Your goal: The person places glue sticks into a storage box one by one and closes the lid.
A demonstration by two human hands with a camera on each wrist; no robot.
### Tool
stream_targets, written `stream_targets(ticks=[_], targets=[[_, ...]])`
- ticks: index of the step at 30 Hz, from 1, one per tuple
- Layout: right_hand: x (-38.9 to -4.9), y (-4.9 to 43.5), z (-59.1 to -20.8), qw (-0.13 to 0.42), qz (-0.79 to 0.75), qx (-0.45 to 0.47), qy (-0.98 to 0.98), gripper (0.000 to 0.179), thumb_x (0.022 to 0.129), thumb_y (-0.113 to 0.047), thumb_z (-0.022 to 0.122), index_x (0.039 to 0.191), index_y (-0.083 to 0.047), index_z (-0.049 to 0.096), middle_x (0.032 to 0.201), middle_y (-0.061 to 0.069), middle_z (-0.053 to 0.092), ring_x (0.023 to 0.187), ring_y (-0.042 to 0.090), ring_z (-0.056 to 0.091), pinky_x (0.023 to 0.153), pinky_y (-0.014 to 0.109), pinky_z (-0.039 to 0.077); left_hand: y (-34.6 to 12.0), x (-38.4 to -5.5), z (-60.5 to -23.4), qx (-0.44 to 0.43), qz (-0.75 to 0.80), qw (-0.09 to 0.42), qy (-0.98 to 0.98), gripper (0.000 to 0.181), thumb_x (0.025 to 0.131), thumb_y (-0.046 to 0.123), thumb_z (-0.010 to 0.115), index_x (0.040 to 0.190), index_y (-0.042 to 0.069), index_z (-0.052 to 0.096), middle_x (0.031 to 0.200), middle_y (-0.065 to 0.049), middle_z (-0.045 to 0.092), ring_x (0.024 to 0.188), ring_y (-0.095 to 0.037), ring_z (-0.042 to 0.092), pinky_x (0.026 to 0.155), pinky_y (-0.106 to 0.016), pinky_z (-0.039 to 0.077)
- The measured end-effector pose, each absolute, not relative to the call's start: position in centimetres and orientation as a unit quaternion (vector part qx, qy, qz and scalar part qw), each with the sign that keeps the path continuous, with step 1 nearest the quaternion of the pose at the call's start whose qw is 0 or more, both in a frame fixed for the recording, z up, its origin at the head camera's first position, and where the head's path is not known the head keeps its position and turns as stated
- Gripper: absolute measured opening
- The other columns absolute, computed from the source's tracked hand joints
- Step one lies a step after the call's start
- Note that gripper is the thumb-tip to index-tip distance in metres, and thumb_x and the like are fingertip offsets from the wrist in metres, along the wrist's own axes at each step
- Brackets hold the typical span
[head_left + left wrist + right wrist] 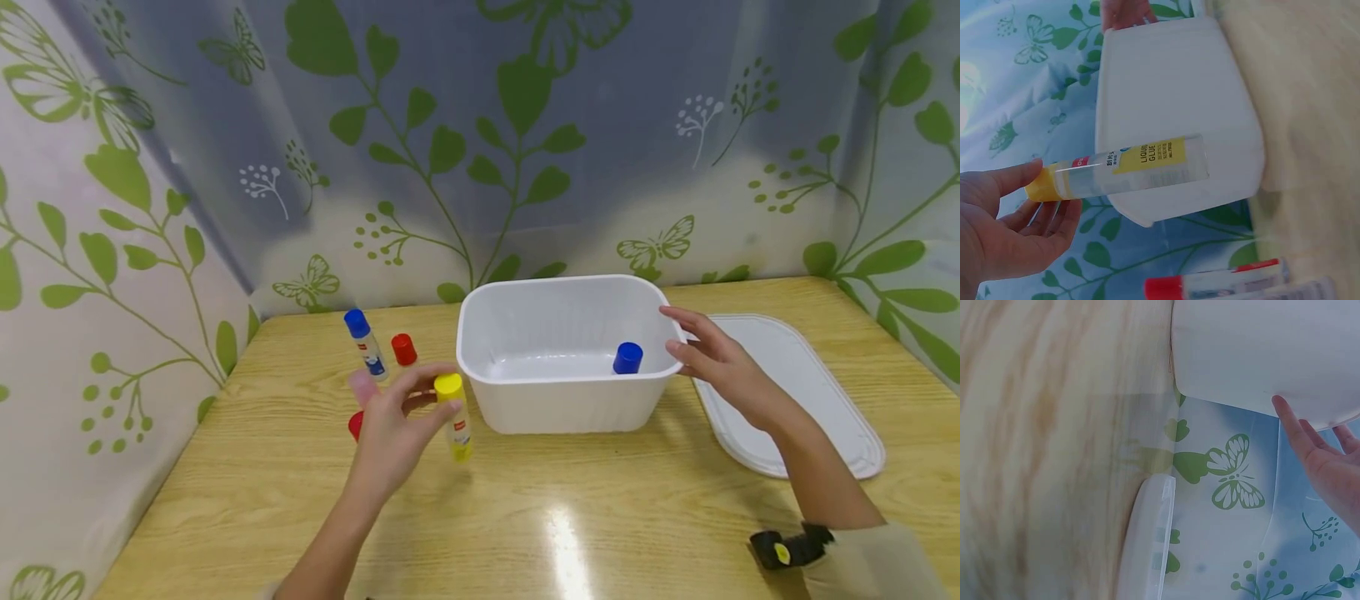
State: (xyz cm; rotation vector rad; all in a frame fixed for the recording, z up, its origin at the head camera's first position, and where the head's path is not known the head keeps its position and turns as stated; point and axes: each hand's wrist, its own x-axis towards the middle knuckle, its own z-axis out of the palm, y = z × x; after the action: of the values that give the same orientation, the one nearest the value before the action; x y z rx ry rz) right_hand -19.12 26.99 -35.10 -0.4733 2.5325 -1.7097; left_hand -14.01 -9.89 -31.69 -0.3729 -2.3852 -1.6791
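Observation:
My left hand (399,431) pinches a liquid glue bottle (1141,167) by its yellow cap (448,385). The bottle hangs upright in the head view, beside the front left corner of a white plastic box (562,407). Over at the box's right end, my right hand (720,367) touches the rim with extended fingers; in the right wrist view one fingertip (1280,403) lies against the outer wall. Inside the box, towards the right, a blue cap (627,357) shows above the front rim, the rest of that item hidden.
Left of the box stand a blue-capped glue bottle (367,346), a red-capped one (403,350) and a pink item (363,387). Another red cap (356,426) is partly behind my left hand. A white lid (787,392) lies flat at right. A patterned curtain (420,167) borders the table.

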Motion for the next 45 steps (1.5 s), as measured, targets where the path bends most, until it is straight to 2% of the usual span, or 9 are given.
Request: stream_targets(ticks=[7, 15, 21, 29, 36, 45], targets=[[-19.1, 26.9, -35.0, 0.026, -0.553, -0.149, 0.819, 0.054, 0.099, -0.021, 0.043, 0.146, -0.01, 0.02, 0.148, 0.02, 0.012, 0.124, 0.04, 0.031, 0.082, 0.02, 0.044, -9.0, -14.3, -29.3, -0.162, -0.574, 0.115, -0.794, 0.03, 0.081, 0.005, 0.071, 0.109, 0.008, 0.064, 0.108, -0.001, 0.061, 0.091, -0.018, 0.058, 0.079, -0.035, 0.05], [-19.1, 27.0, -35.1, 0.027, -0.553, -0.155, 0.818, 0.053, 0.099, -0.02, 0.042, 0.146, -0.01, 0.019, 0.148, 0.021, 0.011, 0.124, 0.041, 0.03, 0.081, 0.018, 0.043, -7.4, -15.1, -26.9, -0.226, -0.579, 0.141, -0.771, 0.028, 0.082, 0.005, 0.07, 0.109, 0.004, 0.064, 0.107, -0.001, 0.062, 0.09, -0.015, 0.058, 0.084, -0.029, 0.047], [-19.2, 26.9, -35.0, 0.028, -0.558, -0.154, 0.815, 0.053, 0.099, -0.021, 0.042, 0.146, -0.012, 0.02, 0.147, 0.021, 0.013, 0.123, 0.04, 0.032, 0.083, 0.021, 0.044, -5.8, -15.9, -25.3, -0.262, -0.589, 0.149, -0.75, 0.029, 0.082, 0.003, 0.069, 0.11, 0.002, 0.063, 0.106, -0.002, 0.062, 0.09, -0.016, 0.056, 0.083, -0.031, 0.048], [-19.2, 26.9, -35.1, 0.03, -0.564, -0.151, 0.811, 0.053, 0.099, -0.021, 0.042, 0.146, -0.013, 0.02, 0.147, 0.022, 0.014, 0.122, 0.039, 0.032, 0.082, 0.021, 0.045, -3.5, -17.3, -23.8, -0.302, -0.595, 0.162, -0.727, 0.028, 0.083, 0.003, 0.068, 0.11, 0.0, 0.062, 0.104, -0.004, 0.063, 0.091, -0.014, 0.056, 0.081, -0.028, 0.048], [-19.2, 26.9, -35.2, 0.025, -0.565, -0.156, 0.81, 0.052, 0.099, -0.02, 0.042, 0.146, -0.012, 0.021, 0.146, 0.023, 0.015, 0.12, 0.036, 0.034, 0.081, 0.018, 0.044, -1.6, -18.7, -23.2, -0.304, -0.603, 0.167, -0.719, 0.029, 0.083, 0.005, 0.068, 0.111, 0.0, 0.061, 0.104, -0.005, 0.063, 0.088, -0.013, 0.057, 0.082, -0.026, 0.048], [-19.1, 26.9, -35.1, 0.025, -0.554, -0.154, 0.818, 0.052, 0.099, -0.025, 0.042, 0.146, -0.016, 0.022, 0.147, 0.022, 0.014, 0.124, 0.041, 0.031, 0.082, 0.02, 0.043, 0.5, -20.3, -24.1, -0.276, -0.624, 0.15, -0.716, 0.031, 0.082, 0.006, 0.069, 0.112, 0.002, 0.062, 0.104, -0.005, 0.063, 0.089, -0.012, 0.058, 0.08, -0.022, 0.047]])
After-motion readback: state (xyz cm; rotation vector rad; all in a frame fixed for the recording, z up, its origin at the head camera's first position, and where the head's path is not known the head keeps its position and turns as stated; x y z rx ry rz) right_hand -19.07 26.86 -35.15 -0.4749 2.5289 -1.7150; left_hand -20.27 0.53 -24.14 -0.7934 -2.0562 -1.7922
